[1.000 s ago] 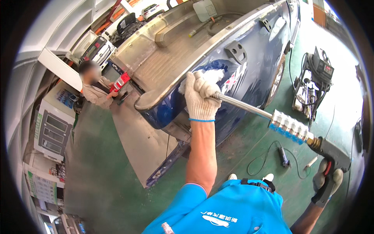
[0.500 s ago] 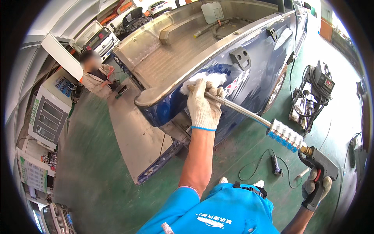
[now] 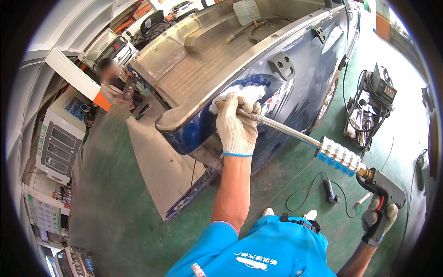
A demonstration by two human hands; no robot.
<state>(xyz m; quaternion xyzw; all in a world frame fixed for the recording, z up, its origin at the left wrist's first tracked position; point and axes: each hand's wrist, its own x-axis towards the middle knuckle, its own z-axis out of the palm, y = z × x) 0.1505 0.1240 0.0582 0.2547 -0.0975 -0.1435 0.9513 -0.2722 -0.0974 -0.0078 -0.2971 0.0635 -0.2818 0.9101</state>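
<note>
A long slide-hammer dent puller (image 3: 339, 158) with a pistol grip slants across in front of me, between my two gloved hands. My left hand (image 3: 236, 127) is closed around the front of its steel rod, near the tip. That tip is at the left part of a bright, sanded patch (image 3: 253, 93) on the rear side panel of a blue pickup truck (image 3: 305, 94); whether it touches the metal cannot be made out. At the lower right, my right hand (image 3: 382, 217) wraps the dark pistol grip, close to a red trigger.
The tailgate (image 3: 154, 164) hangs lowered at the truck's rear. Beyond it a person (image 3: 113, 90) holds a dark part. On the green floor lie an angle grinder (image 3: 330, 191) and its cord. A welding machine (image 3: 384, 90) with coiled cables stands on a cart at right.
The view has shifted slightly, and both hands keep their hold on the dent puller. The person beyond the tailgate has raised a dark part into view.
</note>
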